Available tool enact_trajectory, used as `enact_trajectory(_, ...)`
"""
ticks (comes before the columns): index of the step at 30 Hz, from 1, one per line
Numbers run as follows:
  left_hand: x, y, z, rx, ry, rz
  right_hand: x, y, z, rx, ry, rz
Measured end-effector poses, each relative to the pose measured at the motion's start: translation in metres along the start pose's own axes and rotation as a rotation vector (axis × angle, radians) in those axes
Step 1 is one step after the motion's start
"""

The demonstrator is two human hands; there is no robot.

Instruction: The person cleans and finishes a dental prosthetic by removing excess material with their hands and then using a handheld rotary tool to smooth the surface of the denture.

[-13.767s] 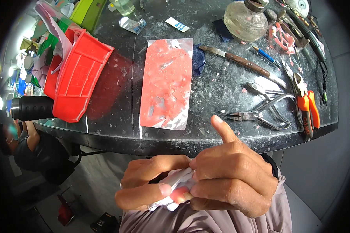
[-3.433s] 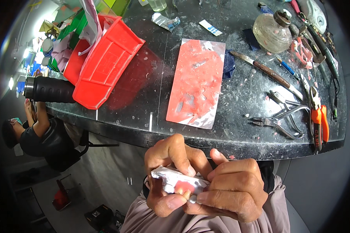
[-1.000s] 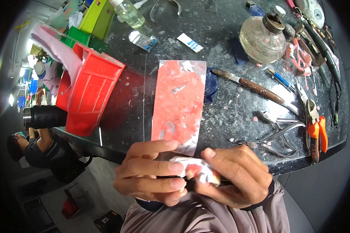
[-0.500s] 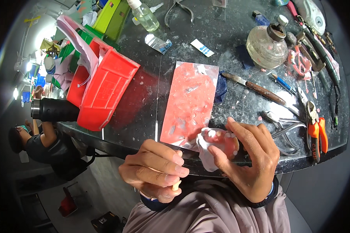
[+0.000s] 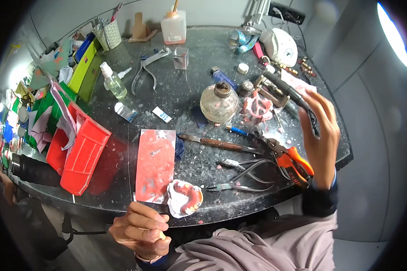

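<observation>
One tooth is pinched in the left hand, lower left. The right hand (far right) gapes near a handpiece.

Cast set down, right hand away

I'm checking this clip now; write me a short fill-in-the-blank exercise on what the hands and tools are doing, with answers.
1. The left hand pinches a small pale piece between its fingers and its ____.
2. The pliers nearest the right hand have handles whose bright colour is ____.
3. In the picture, the wooden-handled knife lies to the ____ of the coated sheet.

Missing words: thumb; orange; right.
</observation>
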State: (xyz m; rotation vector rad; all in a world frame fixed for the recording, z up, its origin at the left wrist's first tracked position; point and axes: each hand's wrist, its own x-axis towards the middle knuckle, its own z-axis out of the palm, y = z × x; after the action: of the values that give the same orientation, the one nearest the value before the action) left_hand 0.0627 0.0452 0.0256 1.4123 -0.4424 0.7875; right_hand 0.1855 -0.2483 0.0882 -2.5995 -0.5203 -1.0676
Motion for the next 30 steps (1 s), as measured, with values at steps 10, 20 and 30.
enact_trajectory(10, 0.014, 0.011, 0.041, -0.087, 0.097, -0.084, 0.036, 0.077, 0.078, -0.064, -0.332, -0.104)
enact_trajectory(20, 0.023, -0.004, 0.079, -0.156, -0.024, -0.012, 0.028, -0.023, 0.007, 0.939, -0.349, -0.555)
enact_trajectory(30, 0.019, -0.014, 0.118, -0.135, -0.067, -0.009, 0.007, -0.010, 0.008, 0.751, -0.267, -0.586)
